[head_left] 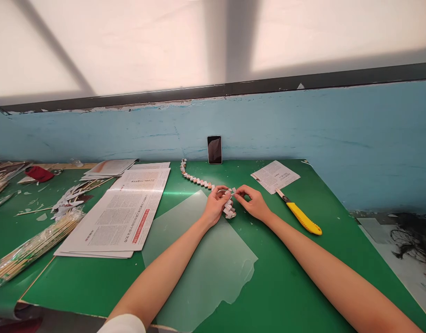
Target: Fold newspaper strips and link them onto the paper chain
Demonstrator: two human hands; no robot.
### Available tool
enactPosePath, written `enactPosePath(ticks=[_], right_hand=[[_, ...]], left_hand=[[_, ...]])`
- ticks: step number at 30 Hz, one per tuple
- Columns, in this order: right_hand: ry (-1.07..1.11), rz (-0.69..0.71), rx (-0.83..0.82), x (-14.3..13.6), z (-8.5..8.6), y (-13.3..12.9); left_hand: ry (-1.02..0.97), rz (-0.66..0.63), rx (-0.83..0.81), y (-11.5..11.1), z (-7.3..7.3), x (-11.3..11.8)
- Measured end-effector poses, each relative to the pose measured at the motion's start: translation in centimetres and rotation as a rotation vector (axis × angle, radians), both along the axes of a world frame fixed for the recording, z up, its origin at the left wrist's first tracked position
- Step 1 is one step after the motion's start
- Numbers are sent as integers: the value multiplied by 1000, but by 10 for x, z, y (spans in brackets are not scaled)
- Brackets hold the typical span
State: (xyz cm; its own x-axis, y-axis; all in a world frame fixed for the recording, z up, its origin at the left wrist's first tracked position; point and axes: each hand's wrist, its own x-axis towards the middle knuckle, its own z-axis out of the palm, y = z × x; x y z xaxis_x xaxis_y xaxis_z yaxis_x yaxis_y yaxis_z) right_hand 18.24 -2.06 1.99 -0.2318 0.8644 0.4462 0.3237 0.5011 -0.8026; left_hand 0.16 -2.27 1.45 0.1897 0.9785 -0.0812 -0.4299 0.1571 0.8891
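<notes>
A zigzag chain of folded newspaper [197, 181] runs over the green table and into my hands. My left hand [216, 206] is closed around its near part, whose folded end hangs below the fingers. Close by on the right, my right hand [252, 201] pinches a small folded paper piece [234, 190] at the chain's end. Whether that piece is fully joined to the chain I cannot tell. Beneath my left forearm lies a translucent sheet [199, 259] with one ragged edge.
A yellow-handled knife [303, 217] rests with its tip at a square of newsprint [275, 175]. A phone [215, 150] leans against the blue wall. Stacked newspaper [119, 212], bundled sticks [35, 245], paper scraps [72, 196] and a red cloth item [39, 174] lie left.
</notes>
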Motion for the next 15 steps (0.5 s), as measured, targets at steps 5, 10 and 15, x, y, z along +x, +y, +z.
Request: enactPosePath(ticks=[5,10,15], right_hand=[[6,32,18,2,4,-2],[4,34,1,2,4,-3],[2,30,8,2,2,-2]], left_hand=[[167,73,139,-2,-1,1],[213,77,166,-3,1,1],[210,80,179,-3,-1,2]])
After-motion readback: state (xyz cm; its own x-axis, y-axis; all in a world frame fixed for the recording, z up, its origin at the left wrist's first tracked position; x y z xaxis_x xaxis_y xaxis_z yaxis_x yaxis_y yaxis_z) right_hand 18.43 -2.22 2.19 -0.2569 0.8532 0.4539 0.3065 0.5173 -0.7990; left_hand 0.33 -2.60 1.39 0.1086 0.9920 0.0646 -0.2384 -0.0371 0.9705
